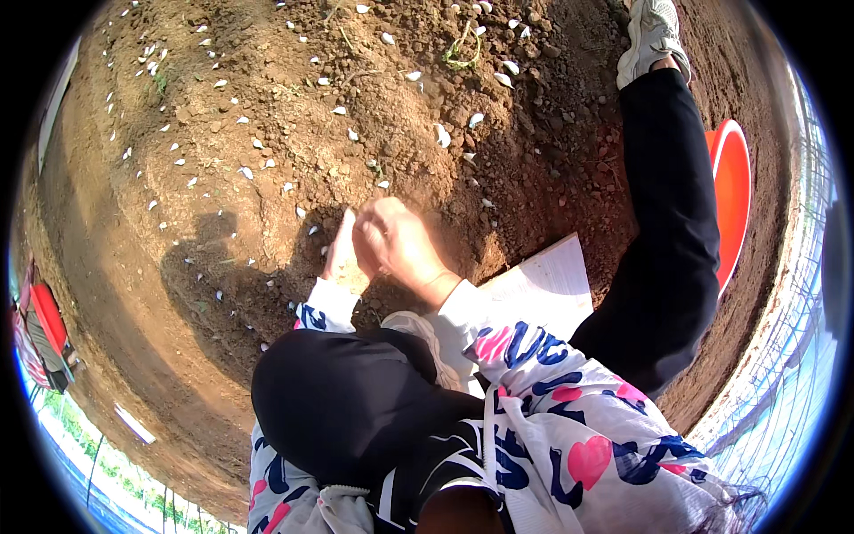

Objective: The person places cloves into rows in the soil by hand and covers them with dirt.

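Note:
My left hand (348,257) and my right hand (400,243) are close together, low over the brown soil (287,233) in front of my knee. The right hand's fingers are bent beside the left palm; its edge is slightly blurred. Whether either hand holds anything is hidden between them. White garlic cloves (443,135) lie in rough rows on the soil ahead and to the left. One clove (383,185) is just beyond my fingertips, and another (301,212) lies to the left of my left hand.
A white board (547,280) lies on the soil between my legs. A red plastic basin (732,193) stands right of my outstretched leg. Weed stems (462,53) lie among the clods. At the far left is another person (43,334) beside something red. Wire mesh borders the right side.

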Action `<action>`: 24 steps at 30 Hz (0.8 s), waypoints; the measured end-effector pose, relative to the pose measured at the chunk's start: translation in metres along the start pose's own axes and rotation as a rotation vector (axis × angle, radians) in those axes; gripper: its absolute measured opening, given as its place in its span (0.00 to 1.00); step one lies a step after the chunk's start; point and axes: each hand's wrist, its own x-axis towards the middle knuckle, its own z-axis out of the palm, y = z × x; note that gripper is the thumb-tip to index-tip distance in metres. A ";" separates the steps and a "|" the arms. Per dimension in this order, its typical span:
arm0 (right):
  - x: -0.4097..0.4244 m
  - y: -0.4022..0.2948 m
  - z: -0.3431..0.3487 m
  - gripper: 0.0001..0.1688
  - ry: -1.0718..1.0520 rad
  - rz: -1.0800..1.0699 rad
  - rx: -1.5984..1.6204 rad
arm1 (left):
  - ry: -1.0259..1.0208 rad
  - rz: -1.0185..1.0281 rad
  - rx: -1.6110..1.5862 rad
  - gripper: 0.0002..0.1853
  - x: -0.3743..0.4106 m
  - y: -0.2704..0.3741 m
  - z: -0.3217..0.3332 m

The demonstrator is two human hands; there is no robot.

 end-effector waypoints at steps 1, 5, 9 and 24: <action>-0.002 -0.002 0.003 0.08 -0.072 -0.152 -0.176 | -0.051 -0.005 -0.241 0.25 0.005 -0.007 -0.006; 0.023 0.006 -0.037 0.10 0.123 -0.090 -0.330 | -0.008 0.092 -0.095 0.16 0.005 0.012 -0.033; 0.069 0.070 -0.105 0.15 0.295 0.060 -0.667 | 0.242 0.167 0.140 0.14 0.029 0.030 -0.030; 0.097 0.092 -0.068 0.11 0.066 0.307 -0.712 | 0.375 0.278 0.481 0.14 0.051 0.037 -0.027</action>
